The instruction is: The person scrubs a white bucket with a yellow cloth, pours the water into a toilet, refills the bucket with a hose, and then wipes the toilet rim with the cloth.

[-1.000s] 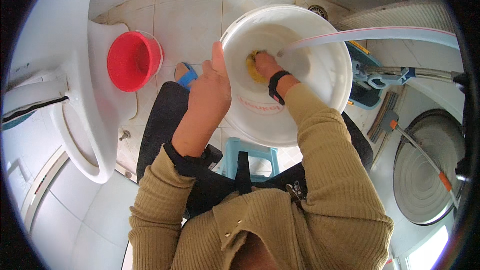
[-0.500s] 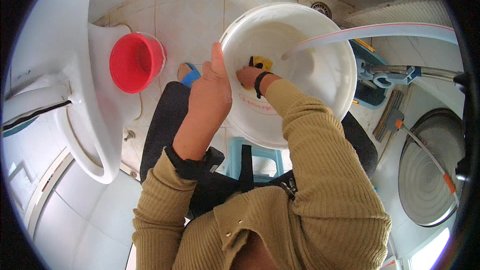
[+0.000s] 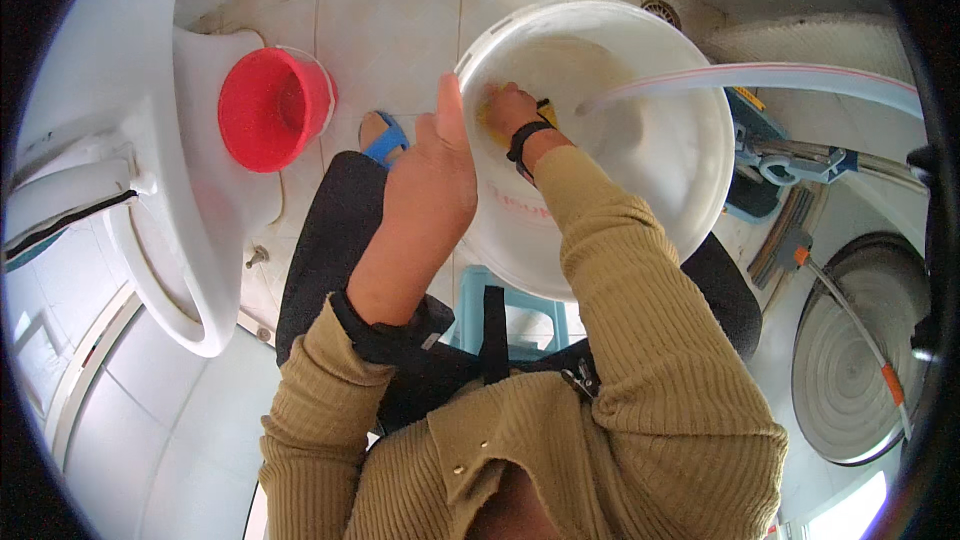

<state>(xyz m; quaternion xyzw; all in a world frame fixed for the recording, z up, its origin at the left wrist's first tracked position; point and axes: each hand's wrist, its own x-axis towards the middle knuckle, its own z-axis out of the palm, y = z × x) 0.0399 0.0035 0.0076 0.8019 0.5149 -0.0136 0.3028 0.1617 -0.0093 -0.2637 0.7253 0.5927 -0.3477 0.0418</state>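
A large white plastic tub (image 3: pixel 640 230) leans between my knees with its mouth toward me. My left hand (image 3: pixel 432 180) grips the tub's left rim, one finger stretched along the edge and the others folded out of sight. Inside the tub, my right hand (image 3: pixel 512 108) presses a yellow-and-black cloth (image 3: pixel 546 112) against the left inner wall. Much of the cloth is hidden under the palm and fingers. A clear hose (image 3: pixel 760 75) with a red stripe runs in over the right rim, its end inside near my right hand.
A red bucket (image 3: pixel 240 115) stands left beside a white pedestal basin (image 3: pixel 170 270). A light-blue stool (image 3: pixel 470 312) is under the tub's near side. To the right are a mop head (image 3: pixel 785 230), blue cleaning tools (image 3: pixel 765 170) and a round metal lid (image 3: pixel 850 370). A floor drain (image 3: pixel 662 12) lies beyond.
My right hand has slid farther up the tub's inner wall with the cloth. My left hand stays on the rim. The tub has shifted slightly right in the view.
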